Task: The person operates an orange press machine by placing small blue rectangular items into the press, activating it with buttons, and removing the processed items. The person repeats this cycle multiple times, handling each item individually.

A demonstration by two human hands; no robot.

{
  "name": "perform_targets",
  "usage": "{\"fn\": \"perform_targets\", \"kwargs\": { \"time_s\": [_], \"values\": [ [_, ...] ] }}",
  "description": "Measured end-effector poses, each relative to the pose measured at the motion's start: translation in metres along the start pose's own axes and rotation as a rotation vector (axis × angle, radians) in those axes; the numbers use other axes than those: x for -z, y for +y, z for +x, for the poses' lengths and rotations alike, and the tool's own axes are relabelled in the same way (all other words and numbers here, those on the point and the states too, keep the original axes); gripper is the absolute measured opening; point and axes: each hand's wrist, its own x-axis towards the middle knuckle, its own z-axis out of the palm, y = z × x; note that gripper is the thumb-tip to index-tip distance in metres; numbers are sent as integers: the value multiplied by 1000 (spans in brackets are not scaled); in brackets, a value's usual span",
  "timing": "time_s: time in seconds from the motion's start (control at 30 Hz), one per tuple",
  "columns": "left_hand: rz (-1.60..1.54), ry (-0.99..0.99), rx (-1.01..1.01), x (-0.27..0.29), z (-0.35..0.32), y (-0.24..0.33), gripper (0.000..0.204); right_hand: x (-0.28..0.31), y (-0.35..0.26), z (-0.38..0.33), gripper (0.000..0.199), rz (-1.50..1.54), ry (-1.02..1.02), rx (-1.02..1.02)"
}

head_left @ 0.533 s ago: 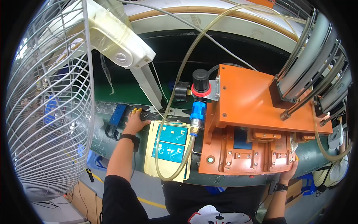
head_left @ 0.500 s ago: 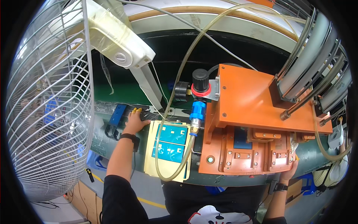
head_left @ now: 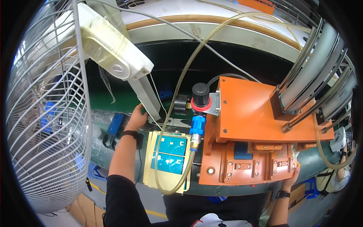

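Note:
My left hand (head_left: pixel 137 118) reaches past the near strip toward the green belt, beside the foot of a white post. Its fingers point away with a yellow cover at one tip, and I see nothing held. Near its wrist lies a blue block with a black handle (head_left: pixel 115 126). My right hand (head_left: pixel 290 178) rests against the right edge of the orange press fixture (head_left: pixel 223 172), its fingers mostly hidden there. A dark blue piece (head_left: pixel 242 150) sits in the fixture. Between my arms, blue sheets with small cut-outs (head_left: pixel 169 146) lie on a stack of cream cards (head_left: pixel 166 179).
A wire-caged fan (head_left: pixel 49 125) fills the left side, and its white housing (head_left: pixel 117 56) hangs over the bench. A clear hose (head_left: pixel 186 68) loops down across the cards from the regulator (head_left: pixel 200 94). Metal cylinders (head_left: pixel 308 72) stand on the press. A blue object (head_left: pixel 165 92) lies on the belt.
My left hand has lifted off the near strip and moved farther away, toward the belt. My right hand stays at the fixture's edge. The whole view has shifted slightly.

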Motion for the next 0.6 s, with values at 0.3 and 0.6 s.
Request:
{"fn": "perform_targets", "kwargs": {
  "time_s": [0.3, 0.6],
  "values": [
    [-62, -208, -179, -21, 32, -24, 39, 4, 1, 0, 53, -1, -60, 1],
    [188, -122, -143, -13, 27, 0, 33, 5, 0, 0, 51, 2, -25, 1]
  ]
}}
